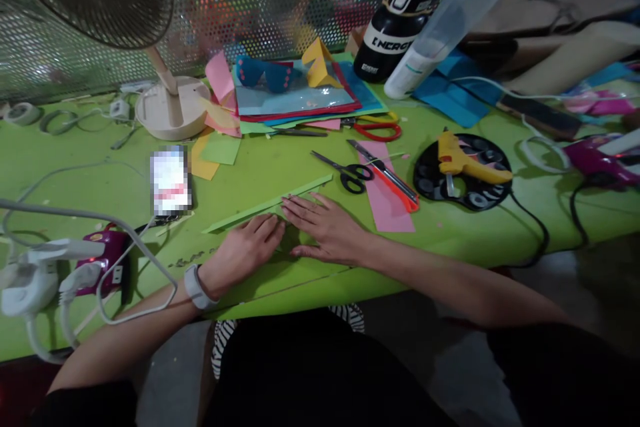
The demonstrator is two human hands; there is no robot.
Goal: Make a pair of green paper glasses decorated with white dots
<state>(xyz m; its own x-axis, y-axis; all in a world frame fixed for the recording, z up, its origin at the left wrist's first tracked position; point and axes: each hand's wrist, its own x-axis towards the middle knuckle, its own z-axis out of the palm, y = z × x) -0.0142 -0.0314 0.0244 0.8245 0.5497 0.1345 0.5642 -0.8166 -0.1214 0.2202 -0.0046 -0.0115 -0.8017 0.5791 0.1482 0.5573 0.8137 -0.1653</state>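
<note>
A narrow green paper strip (250, 211), folded lengthwise, lies slantwise on the green tabletop. My left hand (245, 247), with a grey band on the wrist, has its fingers bent and pressed together at the strip's near edge; its thumb is hidden. Flat over the right part of the strip rests my right hand (325, 227), fingers stretched out and thumb apart. The fingertips of both hands almost meet. Just beyond the right hand are black-handled scissors (355, 177), and a red utility knife (395, 187) lies on a pink paper strip (385, 210).
A yellow glue gun (467, 163) rests on a black palette (425, 177) at right. Behind are red-handled scissors (377, 130), blue paper glasses (265, 73), a black bottle (385, 40) and a fan (173, 107). Left are a phone (170, 180), cables and a purple power strip (107, 253).
</note>
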